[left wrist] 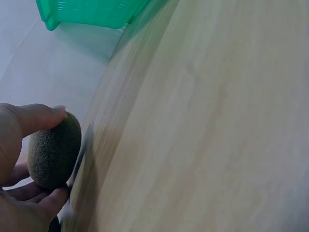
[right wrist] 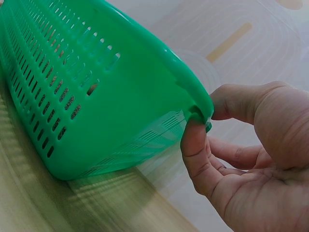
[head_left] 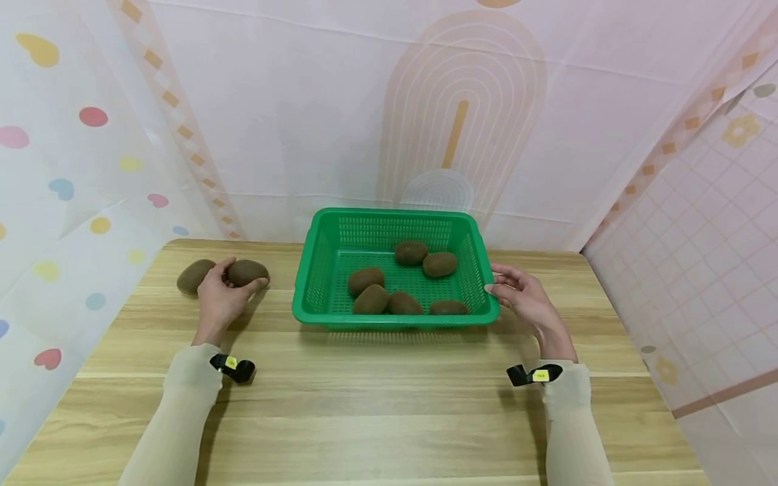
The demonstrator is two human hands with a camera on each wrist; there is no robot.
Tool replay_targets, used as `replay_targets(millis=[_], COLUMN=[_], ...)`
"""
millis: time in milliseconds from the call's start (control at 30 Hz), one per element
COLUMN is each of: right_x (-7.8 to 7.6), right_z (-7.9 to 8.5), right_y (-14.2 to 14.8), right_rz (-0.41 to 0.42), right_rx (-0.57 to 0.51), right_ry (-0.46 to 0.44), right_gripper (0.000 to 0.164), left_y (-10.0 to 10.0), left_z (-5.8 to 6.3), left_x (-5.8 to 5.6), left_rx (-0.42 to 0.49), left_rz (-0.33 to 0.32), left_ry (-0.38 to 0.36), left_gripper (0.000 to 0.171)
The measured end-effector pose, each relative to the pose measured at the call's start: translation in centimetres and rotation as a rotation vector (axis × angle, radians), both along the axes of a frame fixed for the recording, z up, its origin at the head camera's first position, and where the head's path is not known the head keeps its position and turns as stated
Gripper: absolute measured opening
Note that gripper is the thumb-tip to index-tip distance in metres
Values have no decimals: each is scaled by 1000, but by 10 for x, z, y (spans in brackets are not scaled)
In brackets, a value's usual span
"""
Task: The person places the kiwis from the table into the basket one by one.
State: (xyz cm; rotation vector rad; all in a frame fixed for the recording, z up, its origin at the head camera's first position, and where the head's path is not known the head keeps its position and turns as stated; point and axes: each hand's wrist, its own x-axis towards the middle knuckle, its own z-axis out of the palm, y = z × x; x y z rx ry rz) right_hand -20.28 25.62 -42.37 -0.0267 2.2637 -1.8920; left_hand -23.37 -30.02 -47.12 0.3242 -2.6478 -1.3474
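My left hand (head_left: pixel 223 298) holds a brown kiwi (head_left: pixel 248 273) between thumb and fingers at the table's far left. In the left wrist view the thumb lies over one end of this kiwi (left wrist: pixel 55 153) and fingertips are at the other. Another kiwi (head_left: pixel 195 277) lies just left of that hand. My right hand (head_left: pixel 527 301) pinches the right rim of a green plastic basket (head_left: pixel 395 318), with the thumb on one side of the rim and a curled finger under it in the right wrist view. Several kiwis (head_left: pixel 371 299) lie inside the basket.
The wooden table (head_left: pixel 389 405) ends at a patterned cloth backdrop (head_left: pixel 292 121), close behind the basket. Patterned side walls flank it left and right. Each sleeve carries a small black wrist camera (head_left: pixel 234 368).
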Motion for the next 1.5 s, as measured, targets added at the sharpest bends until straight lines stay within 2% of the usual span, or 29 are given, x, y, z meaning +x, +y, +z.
replay_targets(millis=[200, 467, 800, 1500], right_x=[0, 0, 1, 0], right_z=[-1, -1, 0, 1], right_y=[1, 0, 0, 0], right_rz=[-1, -5, 0, -2], right_rx=[-1, -18, -22, -30], right_ry=[-2, -6, 0, -9], right_gripper=[57, 57, 57, 58], left_y=[3, 11, 22, 44], left_z=[3, 14, 26, 55], left_x=[1, 5, 6, 22], left_rx=[32, 105, 88, 146], left_rz=[0, -13, -32, -147], left_ry=[0, -15, 41, 110], left_gripper=[92, 94, 88, 85])
